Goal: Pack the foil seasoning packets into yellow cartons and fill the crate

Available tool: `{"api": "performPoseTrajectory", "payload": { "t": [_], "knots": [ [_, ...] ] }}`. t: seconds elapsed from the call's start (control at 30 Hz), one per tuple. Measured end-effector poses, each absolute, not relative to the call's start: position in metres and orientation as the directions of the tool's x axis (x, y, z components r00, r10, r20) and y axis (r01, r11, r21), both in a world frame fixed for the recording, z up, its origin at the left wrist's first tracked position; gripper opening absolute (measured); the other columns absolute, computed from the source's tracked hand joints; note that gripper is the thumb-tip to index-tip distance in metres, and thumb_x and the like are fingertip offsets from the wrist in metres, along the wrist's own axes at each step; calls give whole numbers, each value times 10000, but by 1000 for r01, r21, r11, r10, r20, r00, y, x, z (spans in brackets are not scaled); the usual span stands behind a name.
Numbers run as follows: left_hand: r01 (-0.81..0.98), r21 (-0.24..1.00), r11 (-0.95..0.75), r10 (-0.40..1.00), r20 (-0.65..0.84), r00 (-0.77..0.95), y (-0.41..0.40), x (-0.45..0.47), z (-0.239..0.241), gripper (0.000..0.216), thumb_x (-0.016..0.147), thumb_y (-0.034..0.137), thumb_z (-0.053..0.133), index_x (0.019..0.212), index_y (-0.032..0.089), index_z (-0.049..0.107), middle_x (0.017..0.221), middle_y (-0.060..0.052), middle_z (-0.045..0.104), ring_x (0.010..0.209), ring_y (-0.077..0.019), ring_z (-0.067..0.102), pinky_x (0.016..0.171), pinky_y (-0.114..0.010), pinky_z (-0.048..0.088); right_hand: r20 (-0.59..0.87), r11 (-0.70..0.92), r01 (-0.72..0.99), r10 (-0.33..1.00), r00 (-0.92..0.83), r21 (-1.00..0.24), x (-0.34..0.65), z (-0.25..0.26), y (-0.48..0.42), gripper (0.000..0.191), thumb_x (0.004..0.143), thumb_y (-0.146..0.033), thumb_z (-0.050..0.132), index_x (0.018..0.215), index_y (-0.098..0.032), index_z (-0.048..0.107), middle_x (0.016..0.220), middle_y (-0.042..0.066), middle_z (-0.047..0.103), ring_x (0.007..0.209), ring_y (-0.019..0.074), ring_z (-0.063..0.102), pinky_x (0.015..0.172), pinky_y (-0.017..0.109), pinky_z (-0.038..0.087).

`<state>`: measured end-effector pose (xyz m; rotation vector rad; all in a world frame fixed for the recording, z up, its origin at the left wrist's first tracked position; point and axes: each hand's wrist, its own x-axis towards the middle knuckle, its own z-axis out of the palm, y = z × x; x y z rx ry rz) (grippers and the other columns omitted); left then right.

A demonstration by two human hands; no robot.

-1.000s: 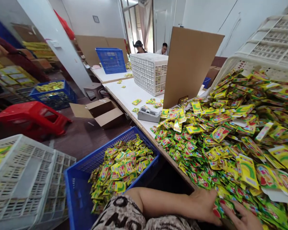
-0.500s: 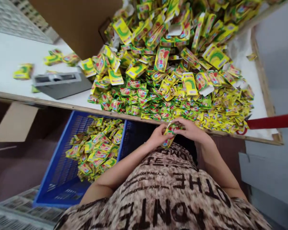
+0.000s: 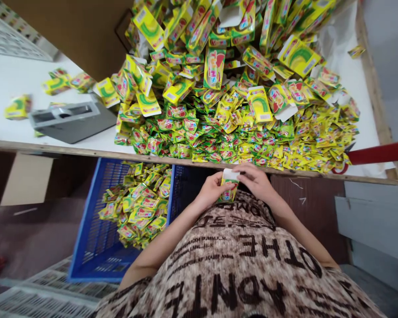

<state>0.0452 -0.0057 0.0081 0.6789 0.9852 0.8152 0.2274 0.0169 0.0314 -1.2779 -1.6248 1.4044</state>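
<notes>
Fingers (image 3: 216,178): gripping small yellow-green carton (image 3: 228,192) in left hand (image 3: 208,191), just short of bench (image 3: 69,151), with long axis toward it and white end flap (image 3: 230,174) at right hand (image 3: 260,182), can't tell if pinched.

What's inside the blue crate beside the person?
The blue crate holds a loose pile of small yellow-green packs. Whatever lies beneath the top packs is covered, and the left forearm hides a near corner.
</notes>
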Motion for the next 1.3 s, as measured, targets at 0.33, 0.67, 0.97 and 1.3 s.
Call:
{"api": "performPoseTrajectory", "payload": {
  "t": [0.33, 0.67, 0.97, 1.3],
  "knots": [
    [-396, 518, 758, 651, -574, 496, 7, 30, 23, 384, 668, 222, 800, 1028, 124, 712, 969, -99, 741, 853, -210, 690, 836, -324, 522, -651, -785, -306, 619, -440, -539, 208, 15, 11, 245, 578, -198, 707, 712, -197, 502, 490, -107, 382, 391, 29, 268, 381, 173, 146],
    [-365, 745, 558, 822, -556, 123, 9, 34, 9, 293, 612, 286, 857, 850, 163, 739, 846, -24, 740, 738, -133, 661, 761, -277, 534, -417, -429, -82, 899, -131, -899, 206, 11, 6, 244, 749, -425, 710, 848, -208, 762, 784, 18, 682, 598, 123, 526, 527, 251, 453],
    [-201, 840, 504, 863, -491, 114, 15, 34, 8, 277, 673, 330, 814, 899, 178, 765, 870, -34, 753, 745, -154, 664, 746, -278, 528, -456, -497, -147, 856, -243, -855, 211, 16, 20, 253, 692, -396, 781, 831, -189, 745, 727, -2, 680, 596, 98, 547, 526, 214, 422],
    [-15, 984, 178, 982, -177, 63, 3, 33, -3, 143, 722, 294, 785, 774, 174, 729, 808, -26, 712, 762, -142, 640, 732, -258, 510, -348, -362, -35, 915, -204, -932, 211, 10, 9, 289, 686, -430, 789, 840, -186, 781, 792, 31, 757, 674, 160, 660, 649, 277, 519]
  ]
}}
